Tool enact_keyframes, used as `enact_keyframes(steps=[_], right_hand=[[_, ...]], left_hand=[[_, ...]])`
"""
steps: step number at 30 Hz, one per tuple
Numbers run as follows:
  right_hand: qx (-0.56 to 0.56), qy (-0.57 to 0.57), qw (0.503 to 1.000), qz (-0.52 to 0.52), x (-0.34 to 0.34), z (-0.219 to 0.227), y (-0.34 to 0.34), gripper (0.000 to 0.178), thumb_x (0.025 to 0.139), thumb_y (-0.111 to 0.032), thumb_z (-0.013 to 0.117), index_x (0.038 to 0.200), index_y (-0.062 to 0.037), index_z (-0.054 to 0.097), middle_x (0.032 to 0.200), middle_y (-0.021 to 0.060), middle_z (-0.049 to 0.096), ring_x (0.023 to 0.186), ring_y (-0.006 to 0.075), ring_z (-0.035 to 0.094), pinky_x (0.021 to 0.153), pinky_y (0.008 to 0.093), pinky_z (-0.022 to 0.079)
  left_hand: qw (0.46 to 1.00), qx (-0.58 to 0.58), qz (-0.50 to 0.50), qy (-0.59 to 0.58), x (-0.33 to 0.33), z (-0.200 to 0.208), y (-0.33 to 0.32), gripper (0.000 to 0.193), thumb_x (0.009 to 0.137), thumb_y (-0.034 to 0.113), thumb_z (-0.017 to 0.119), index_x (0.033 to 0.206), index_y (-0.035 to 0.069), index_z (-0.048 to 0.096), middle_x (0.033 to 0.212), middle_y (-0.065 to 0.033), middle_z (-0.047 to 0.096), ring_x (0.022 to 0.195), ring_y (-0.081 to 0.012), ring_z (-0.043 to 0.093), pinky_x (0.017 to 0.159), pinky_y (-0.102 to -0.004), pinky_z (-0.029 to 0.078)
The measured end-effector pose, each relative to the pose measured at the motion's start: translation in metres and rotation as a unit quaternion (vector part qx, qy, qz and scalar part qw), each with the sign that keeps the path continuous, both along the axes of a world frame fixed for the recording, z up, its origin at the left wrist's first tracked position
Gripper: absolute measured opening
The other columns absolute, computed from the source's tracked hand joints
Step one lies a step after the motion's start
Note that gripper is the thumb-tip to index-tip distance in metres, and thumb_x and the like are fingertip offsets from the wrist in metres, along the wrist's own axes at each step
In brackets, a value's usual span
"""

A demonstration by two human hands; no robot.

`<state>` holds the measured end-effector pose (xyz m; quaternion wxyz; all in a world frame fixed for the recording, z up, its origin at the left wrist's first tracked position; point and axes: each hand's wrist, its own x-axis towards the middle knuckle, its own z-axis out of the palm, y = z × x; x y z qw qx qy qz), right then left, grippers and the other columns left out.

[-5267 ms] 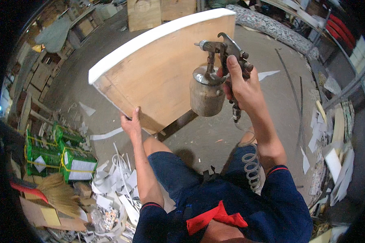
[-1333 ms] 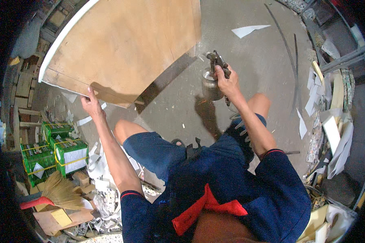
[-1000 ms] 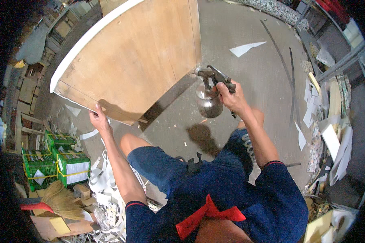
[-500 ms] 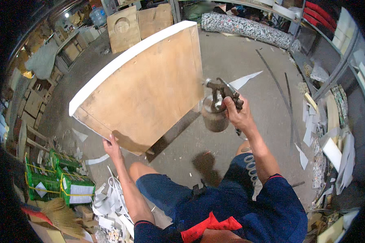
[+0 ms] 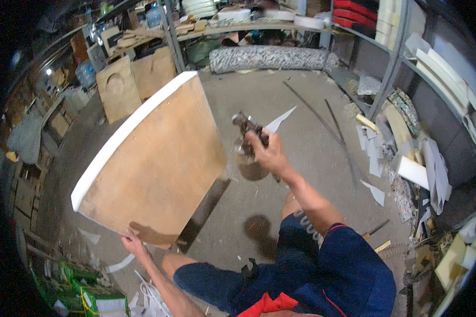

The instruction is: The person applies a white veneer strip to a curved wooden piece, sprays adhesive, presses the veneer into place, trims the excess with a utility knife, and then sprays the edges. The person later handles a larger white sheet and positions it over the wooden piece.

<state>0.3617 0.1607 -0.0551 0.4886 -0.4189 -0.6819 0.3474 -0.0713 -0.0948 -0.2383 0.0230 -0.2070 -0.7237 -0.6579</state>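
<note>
My left hand point(image 5: 135, 246) grips the near lower edge of a fan-shaped plywood panel point(image 5: 156, 164), which stands tilted on the floor. A white foam strip point(image 5: 135, 124) covers the panel's long curved edge. In my right hand point(image 5: 271, 155) is a spray gun point(image 5: 244, 127) with a round metal cup point(image 5: 251, 168) beneath it. The gun's nozzle points toward the panel's right side, a short gap away from the wood. My fingers wrap round its handle, and the trigger is mostly hidden behind them.
A rolled speckled foam sheet point(image 5: 269, 58) lies along the back under a shelf point(image 5: 259, 27). Foam offcuts point(image 5: 373, 153) and white strips are heaped at the right. Green wrapped packs point(image 5: 98, 296) sit at lower left. Thin dark strips point(image 5: 322, 119) lie on the floor.
My view has tilted up and turned right, so the shelves show more. The spray gun stays in my right hand and now looks slightly turned. My left hand still holds the panel.
</note>
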Motion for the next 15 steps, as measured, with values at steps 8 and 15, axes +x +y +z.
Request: enact_keyframes(steps=[8,15], right_hand=[[0.055,0.002,0.997,0.053,-0.023,0.011,0.004,0.043,0.098,-0.042,0.059,0.084,-0.0012,0.057,0.067,0.0024,0.057,0.065,0.0111,0.052,0.058,0.031,0.044],[0.01,0.02,0.982,0.19,-0.03,0.023,-0.052,0.04,0.099,-0.041,0.058,0.088,-0.0023,0.058,0.07,-0.0009,0.055,0.067,0.0098,0.05,0.059,0.0283,0.042]], left_hand=[[0.992,0.084,-0.053,0.071,0.013,-0.002,-0.012,0.04,0.105,0.034,0.042,0.11,-0.003,0.057,0.102,-0.0097,0.06,0.095,-0.0198,0.052,0.086,-0.035,0.043],[0.995,0.082,-0.012,-0.048,-0.006,-0.019,-0.008,0.059,0.105,0.045,0.036,0.133,-0.005,0.051,0.13,-0.0168,0.059,0.118,-0.0251,0.054,0.103,-0.0381,0.039]])
